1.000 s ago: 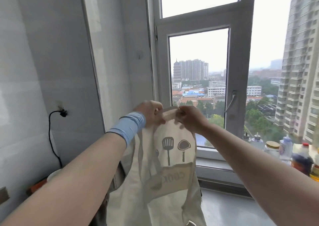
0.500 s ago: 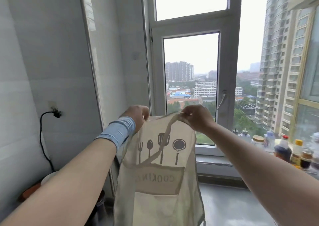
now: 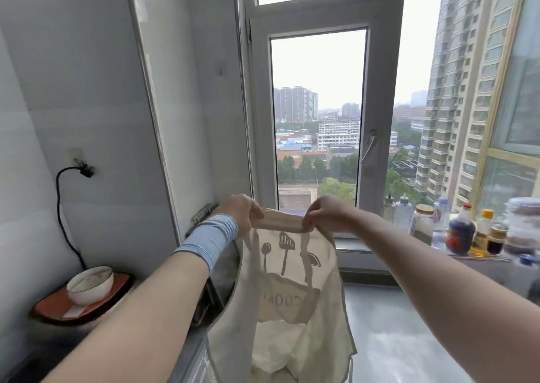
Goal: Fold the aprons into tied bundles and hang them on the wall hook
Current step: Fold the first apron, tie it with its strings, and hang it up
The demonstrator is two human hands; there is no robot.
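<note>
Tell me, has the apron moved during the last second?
Yes, downward. The top edge of the apron, pinched by the left hand and right hand, sat just below the window handle; now it is well below it, near the sill.

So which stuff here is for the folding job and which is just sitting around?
For the job: the apron, held up by its top edge.
Just lying about: bowl, orange tray, black cable, sauce bottles.

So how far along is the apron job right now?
Done: nothing visible, no tied bundle and nothing hung up. In hand: the left hand and right hand pinch the top edge of one apron, which hangs unfolded. Left: folding it, tying it, hanging it.
</note>
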